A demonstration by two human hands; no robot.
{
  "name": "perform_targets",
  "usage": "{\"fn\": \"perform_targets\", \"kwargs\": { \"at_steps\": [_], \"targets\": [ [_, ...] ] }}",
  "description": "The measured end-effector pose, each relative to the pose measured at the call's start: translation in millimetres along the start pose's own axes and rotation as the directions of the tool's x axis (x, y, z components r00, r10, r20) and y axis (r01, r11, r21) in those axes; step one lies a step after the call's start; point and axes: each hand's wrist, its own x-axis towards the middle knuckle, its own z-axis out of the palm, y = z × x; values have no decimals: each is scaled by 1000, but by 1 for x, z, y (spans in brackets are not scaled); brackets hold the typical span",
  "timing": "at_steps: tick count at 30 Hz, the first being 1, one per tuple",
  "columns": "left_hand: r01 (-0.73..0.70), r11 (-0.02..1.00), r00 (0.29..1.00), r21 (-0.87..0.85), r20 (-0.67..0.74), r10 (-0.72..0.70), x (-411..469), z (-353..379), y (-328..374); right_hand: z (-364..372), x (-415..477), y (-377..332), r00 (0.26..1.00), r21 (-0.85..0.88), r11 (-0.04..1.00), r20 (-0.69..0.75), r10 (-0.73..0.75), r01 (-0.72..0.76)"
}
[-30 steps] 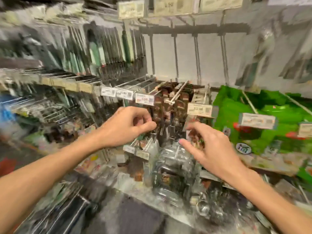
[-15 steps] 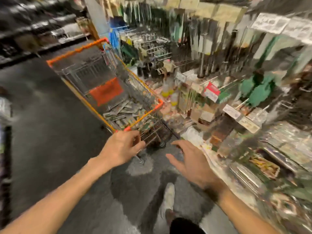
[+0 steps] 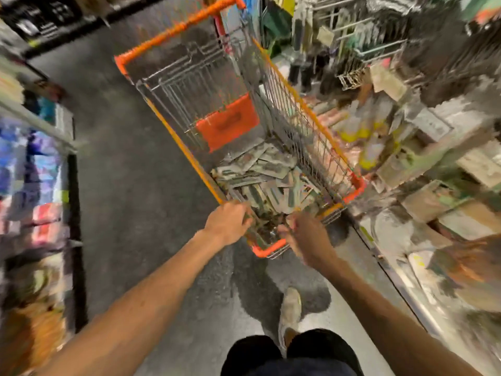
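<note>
Cart (image 3: 299,119) holds flat packets (image 3: 261,169); left hand (image 3: 230,223), right hand (image 3: 307,237) curled at near rim, grasp unclear.

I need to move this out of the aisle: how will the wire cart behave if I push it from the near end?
The cart is a rigid wire frame, so it should probably move as one piece, not flex. Only a shallow layer of flat packets covers its bottom, so it is likely light and unlikely to tip.
</note>
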Motion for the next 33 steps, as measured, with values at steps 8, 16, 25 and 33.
{"fn": "perform_targets", "kwargs": {
  "at_steps": [8,16,25,33],
  "targets": [
    [69,995,988,-72,145,-59,138,7,-66,21,151,2,978,-124,987,166,122,-102],
    [143,976,946,-167,312,-85,318,26,-135,46,308,16,895,-145,919,213,391,-367],
    [137,961,954,-241,293,-62,465,75,-194,78,448,75,859,-242,866,175,482,-437],
    [279,929,935,-243,288,-206,498,92,-199,93,470,95,928,-449,865,169,330,-226]
  ]
}}
